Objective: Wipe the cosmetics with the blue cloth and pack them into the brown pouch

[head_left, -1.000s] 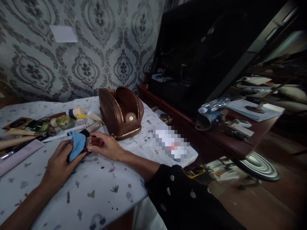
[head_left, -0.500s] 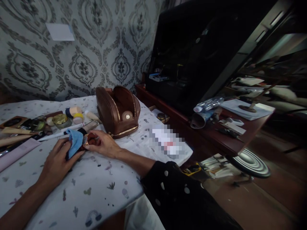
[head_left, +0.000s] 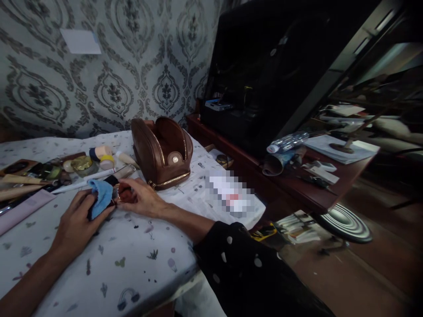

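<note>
A light blue cloth [head_left: 102, 197] is held in my left hand [head_left: 74, 226], folded over something dark that is mostly hidden. The fingers of my right hand [head_left: 145, 200] are closed around a small reddish-brown, rounded thing with a shiny gold-toned edge [head_left: 124, 193]; its kind is not clear. Both hands are close together, low over the patterned white tablecloth [head_left: 139, 259]. Just behind my right hand stands a brown leather bag [head_left: 148, 154], its zip open and its top gaping.
Several cosmetic jars, tubes and brushes [head_left: 82, 165] lie at the left, beside a pale pink flat case [head_left: 28, 209]. A blurred-out white item [head_left: 228, 193] is right of the bag. Farther right, a dark red cabinet [head_left: 317, 196] carries a plastic bottle [head_left: 287, 141] and papers.
Both hands keep their grip and stay nearly in place. The reddish-brown thing has turned slightly in my right fingers. The view has shifted a little.
</note>
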`<move>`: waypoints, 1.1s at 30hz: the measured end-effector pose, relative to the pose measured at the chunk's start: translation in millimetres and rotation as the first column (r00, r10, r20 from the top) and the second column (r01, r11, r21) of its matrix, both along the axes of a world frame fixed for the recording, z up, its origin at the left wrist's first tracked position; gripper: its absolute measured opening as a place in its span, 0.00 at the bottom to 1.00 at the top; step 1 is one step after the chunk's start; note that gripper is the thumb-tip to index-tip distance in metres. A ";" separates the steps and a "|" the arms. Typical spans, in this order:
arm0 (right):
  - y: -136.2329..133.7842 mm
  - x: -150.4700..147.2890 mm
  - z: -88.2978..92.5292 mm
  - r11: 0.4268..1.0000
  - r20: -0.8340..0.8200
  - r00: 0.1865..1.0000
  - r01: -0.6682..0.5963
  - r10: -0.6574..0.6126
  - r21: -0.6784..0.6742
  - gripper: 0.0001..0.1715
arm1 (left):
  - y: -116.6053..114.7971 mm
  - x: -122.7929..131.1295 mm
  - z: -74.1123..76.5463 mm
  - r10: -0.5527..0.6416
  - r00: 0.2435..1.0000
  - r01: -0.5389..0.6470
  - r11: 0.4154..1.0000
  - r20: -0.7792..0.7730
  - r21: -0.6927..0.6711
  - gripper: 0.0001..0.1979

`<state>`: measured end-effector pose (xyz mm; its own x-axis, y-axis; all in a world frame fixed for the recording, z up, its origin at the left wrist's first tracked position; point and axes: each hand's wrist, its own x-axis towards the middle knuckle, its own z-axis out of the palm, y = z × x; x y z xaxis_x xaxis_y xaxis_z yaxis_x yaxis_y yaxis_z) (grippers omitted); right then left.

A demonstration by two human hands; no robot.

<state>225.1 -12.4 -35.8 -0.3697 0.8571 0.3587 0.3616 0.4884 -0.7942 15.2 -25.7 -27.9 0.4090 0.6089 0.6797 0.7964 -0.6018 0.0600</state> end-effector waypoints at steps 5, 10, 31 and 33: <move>-0.8 0.7 1.1 1.000 0.009 1.000 -0.014 0.014 -0.025 0.40 | -0.7 0.5 1.0 -0.044 0.999 0.044 0.999 0.031 0.015 0.18; -0.5 -4.5 -1.3 0.994 -0.073 0.997 0.023 -0.031 -0.106 0.36 | -0.9 -1.6 1.5 -0.062 0.997 0.060 0.998 0.045 0.036 0.17; 0.3 -2.3 0.9 0.994 -0.022 0.999 -0.031 0.029 -0.109 0.39 | -1.2 -1.8 2.9 -0.082 0.987 0.102 0.983 0.135 -0.153 0.12; 1.0 -2.6 0.0 0.994 -0.021 0.999 -0.030 0.028 -0.101 0.38 | -1.3 -2.1 3.4 -0.081 0.987 0.102 0.982 0.138 -0.157 0.12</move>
